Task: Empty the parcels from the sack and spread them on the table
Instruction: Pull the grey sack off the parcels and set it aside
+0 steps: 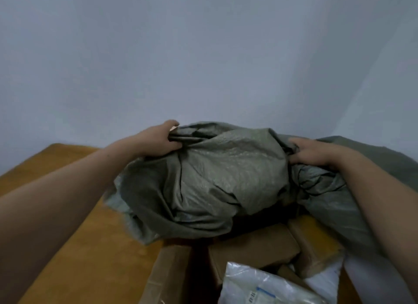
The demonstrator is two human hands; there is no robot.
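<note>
Gripping the bunched sack (221, 179) at either side with left hand (162, 141) and right hand (314, 153), raised above the table (90, 247). Already out, heaped below the hands: brown parcels (253, 247) and a white mailer (260, 285) (more possibly inside). Yet to do: spreading.

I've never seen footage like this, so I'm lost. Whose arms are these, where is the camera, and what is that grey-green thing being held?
No machine here: a person wears one camera on the head, so you look forward and down along their bare arms. The left hand and the right hand each grip the cloth of a grey-green sack, bunched up over a wooden table. In front of it, nearer the camera, lie brown cardboard boxes and a white plastic pouch.
</note>
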